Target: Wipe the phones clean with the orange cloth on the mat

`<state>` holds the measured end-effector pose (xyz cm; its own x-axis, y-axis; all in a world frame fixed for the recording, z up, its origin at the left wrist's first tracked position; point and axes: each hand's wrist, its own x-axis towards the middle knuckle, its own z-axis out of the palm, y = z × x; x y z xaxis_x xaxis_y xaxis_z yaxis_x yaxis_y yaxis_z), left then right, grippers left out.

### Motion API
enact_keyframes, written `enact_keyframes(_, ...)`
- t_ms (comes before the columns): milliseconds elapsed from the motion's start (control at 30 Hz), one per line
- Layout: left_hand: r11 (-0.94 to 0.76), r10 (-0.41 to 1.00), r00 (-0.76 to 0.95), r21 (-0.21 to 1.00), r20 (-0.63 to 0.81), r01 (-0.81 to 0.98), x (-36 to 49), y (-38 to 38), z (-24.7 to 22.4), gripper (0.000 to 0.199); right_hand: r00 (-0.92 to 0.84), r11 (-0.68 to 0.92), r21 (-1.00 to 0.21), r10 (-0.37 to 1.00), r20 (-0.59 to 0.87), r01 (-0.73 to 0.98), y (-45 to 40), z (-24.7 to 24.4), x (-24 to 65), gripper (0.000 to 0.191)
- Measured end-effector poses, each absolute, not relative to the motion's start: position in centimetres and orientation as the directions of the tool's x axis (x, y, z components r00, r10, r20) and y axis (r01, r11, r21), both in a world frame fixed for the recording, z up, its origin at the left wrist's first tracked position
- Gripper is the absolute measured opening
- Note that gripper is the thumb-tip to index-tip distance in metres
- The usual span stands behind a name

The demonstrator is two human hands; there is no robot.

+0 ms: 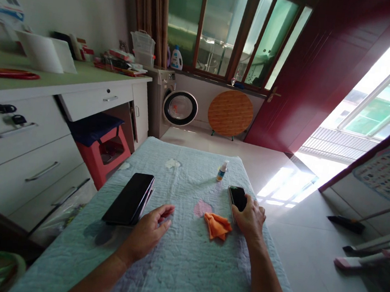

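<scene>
A black phone [237, 197] lies near the right edge of the cloth-covered table [173, 266], and my right hand [251, 216] grips it by its sides. My left hand [149, 231] rests over the cloth with curled, parted fingers and nothing in them. Just beyond that hand, to its left, is a large dark tablet-like item [129, 198] with something thinner under its right side. A crumpled orange cloth [218, 226] sits between my hands, nearer the right one. The small spray bottle [222, 171] stands upright behind the phone.
A white cabinet [14, 142] with a green top runs along the left, with a red stool [105, 154] beside it. At the back are a washing machine [157, 108] with its door open and a round wooden board [230, 113]. A broom [345, 224] lies at right.
</scene>
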<state>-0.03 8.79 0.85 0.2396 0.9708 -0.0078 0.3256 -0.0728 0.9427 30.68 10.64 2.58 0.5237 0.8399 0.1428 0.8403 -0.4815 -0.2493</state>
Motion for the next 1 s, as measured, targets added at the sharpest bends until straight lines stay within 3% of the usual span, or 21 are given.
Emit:
enact_keyframes(500,-0.119,0.971,0.235,0.933,0.038,0.34,0.0,8.7,1.1,0.043,0.528,-0.475,-0.269,0.831,0.177,0.838,10.5,2.4,30.4,0.061)
enact_keyframes(700,-0.216,0.96,0.254,0.89,0.118,0.402,0.1,8.6,0.8,0.038,0.523,-0.462,-0.283,0.828,0.201,0.84,10.6,2.0,30.5,0.06)
enact_keyframes(767,-0.304,0.945,0.254,0.837,0.205,0.455,0.1,8.5,0.8,0.033,0.516,-0.446,-0.295,0.824,0.232,0.845,10.6,1.8,30.6,0.059)
enact_keyframes(867,-0.522,0.847,0.246,0.653,0.471,0.549,-0.2,8.2,1.4,0.027,0.478,-0.372,-0.332,0.807,0.346,0.867,10.3,1.8,30.5,0.054)
enact_keyframes(933,-0.61,0.735,0.223,0.482,0.64,0.628,-0.5,8.0,2.2,0.027,0.392,-0.229,-0.38,0.81,0.437,0.896,9.8,2.1,30.0,0.045)
enact_keyframes(1000,-0.557,0.667,0.158,0.347,0.728,0.754,-1.0,8.0,3.0,0.028,0.244,-0.027,-0.432,0.856,0.456,0.901,9.1,2.5,29.2,0.032)
